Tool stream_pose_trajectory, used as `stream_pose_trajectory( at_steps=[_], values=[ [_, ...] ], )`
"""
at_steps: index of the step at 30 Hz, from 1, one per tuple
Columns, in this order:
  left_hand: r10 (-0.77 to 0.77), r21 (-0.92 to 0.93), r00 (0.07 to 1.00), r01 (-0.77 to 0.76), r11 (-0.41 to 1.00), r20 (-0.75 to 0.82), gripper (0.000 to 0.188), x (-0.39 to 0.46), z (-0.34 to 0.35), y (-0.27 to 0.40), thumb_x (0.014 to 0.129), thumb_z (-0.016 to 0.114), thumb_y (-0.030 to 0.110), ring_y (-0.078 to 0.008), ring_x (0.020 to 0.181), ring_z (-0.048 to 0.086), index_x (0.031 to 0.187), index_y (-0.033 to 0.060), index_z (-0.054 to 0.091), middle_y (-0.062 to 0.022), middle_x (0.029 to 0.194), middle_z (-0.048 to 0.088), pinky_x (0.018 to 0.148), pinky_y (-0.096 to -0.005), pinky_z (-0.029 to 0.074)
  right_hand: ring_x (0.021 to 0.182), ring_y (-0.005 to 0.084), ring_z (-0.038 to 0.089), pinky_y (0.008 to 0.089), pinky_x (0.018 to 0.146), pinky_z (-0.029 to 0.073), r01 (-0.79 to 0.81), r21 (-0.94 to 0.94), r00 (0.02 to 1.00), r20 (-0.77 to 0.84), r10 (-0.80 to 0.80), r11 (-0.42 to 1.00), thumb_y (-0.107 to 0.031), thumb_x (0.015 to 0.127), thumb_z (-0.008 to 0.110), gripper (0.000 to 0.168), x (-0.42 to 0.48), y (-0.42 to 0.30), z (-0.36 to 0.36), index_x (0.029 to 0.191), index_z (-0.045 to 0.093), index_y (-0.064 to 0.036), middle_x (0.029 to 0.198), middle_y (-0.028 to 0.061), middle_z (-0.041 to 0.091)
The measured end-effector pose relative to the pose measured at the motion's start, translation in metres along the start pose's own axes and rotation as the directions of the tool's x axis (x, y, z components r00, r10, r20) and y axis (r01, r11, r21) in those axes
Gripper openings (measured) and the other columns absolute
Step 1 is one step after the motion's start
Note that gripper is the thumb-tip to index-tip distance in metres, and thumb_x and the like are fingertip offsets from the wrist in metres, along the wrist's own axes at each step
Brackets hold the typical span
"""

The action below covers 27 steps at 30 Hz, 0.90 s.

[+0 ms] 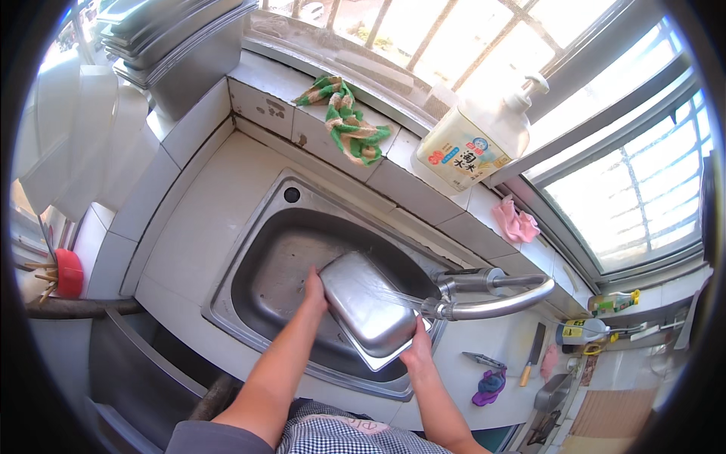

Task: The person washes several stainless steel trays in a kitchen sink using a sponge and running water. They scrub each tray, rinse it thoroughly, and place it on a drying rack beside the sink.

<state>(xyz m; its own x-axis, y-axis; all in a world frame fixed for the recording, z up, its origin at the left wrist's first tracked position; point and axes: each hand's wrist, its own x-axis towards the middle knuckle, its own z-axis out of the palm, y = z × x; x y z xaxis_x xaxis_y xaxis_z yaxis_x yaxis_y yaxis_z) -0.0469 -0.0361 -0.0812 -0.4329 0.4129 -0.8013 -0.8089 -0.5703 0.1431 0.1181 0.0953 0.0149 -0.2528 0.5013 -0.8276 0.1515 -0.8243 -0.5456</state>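
Note:
A rectangular stainless steel pan (371, 306) is tilted over the steel sink basin (283, 249), its underside turned up. My left hand (315, 290) grips its left end and my right hand (418, 343) grips the rim at its lower right. From the curved metal faucet (499, 303) a spray of water falls on the pan's underside. The fingers beneath the pan are partly hidden.
Stacked steel pans (187, 62) stand at the upper left. On the tiled ledge lie a green and tan cloth (354, 127), a pump bottle (471, 139) and a pink cloth (515, 220). Right of the sink are a cleaver (533, 354) and a purple cloth (489, 388).

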Motion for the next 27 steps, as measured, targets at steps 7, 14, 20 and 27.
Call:
stream_pose_trajectory(
  at_steps=[7, 14, 20, 27],
  values=[
    [-0.287, 0.717, 0.947, 0.097, 0.69, 0.148, 0.065, 0.013, -0.01, 0.053, 0.073, 0.036, 0.062, -0.0169, 0.075, 0.05, 0.09, 0.0026, 0.055, -0.0085, 0.078, 0.055, 0.067, -0.0307, 0.042, 0.069, 0.0158, 0.054, 0.0278, 0.066, 0.041, 0.785, -0.61, 0.609, 0.792, 0.046, 0.11, -0.017, 0.077, 0.054, 0.013, -0.053, -0.047, 0.016, 0.084, 0.052, -0.007, 0.071, 0.0009, 0.055],
    [0.094, 0.896, 0.971, -0.239, 0.374, 0.22, 0.021, -0.049, -0.02, 0.094, 0.066, 0.058, 0.016, -0.0109, 0.06, 0.047, 0.083, 0.0023, 0.057, -0.0007, 0.064, 0.051, 0.053, -0.0252, 0.04, 0.088, 0.0138, 0.048, 0.0294, 0.08, 0.035, 0.643, 0.112, 0.034, 0.984, 0.174, -0.758, -0.006, 0.059, 0.055, 0.035, -0.031, -0.028, 0.008, 0.092, 0.054, -0.015, 0.086, -0.0014, 0.053],
    [0.4, 0.852, 0.856, -0.451, 0.266, 0.328, 0.037, -0.099, -0.021, 0.092, 0.057, 0.046, 0.0, -0.0088, 0.07, 0.05, 0.092, -0.002, 0.057, -0.0028, 0.079, 0.057, 0.064, -0.0222, 0.04, 0.109, 0.0218, 0.036, 0.0361, 0.087, 0.032, 0.648, -0.492, 0.726, 0.629, -0.277, 0.582, -0.01, 0.076, 0.054, 0.054, 0.003, 0.035, -0.024, 0.123, 0.028, -0.007, 0.122, 0.009, 0.033],
    [0.36, 0.679, 0.587, -0.697, -0.23, 0.725, 0.018, -0.122, 0.03, 0.059, 0.064, 0.058, 0.007, -0.0263, 0.085, 0.053, 0.08, -0.002, 0.056, -0.0144, 0.102, 0.052, 0.07, -0.0289, 0.042, 0.095, 0.0208, 0.047, 0.0345, 0.077, 0.042, 0.068, -0.061, 0.932, 0.36, -0.042, 0.996, 0.003, 0.073, 0.047, 0.039, 0.082, 0.045, -0.018, 0.11, 0.038, -0.006, 0.103, 0.0073, 0.048]
  ],
)
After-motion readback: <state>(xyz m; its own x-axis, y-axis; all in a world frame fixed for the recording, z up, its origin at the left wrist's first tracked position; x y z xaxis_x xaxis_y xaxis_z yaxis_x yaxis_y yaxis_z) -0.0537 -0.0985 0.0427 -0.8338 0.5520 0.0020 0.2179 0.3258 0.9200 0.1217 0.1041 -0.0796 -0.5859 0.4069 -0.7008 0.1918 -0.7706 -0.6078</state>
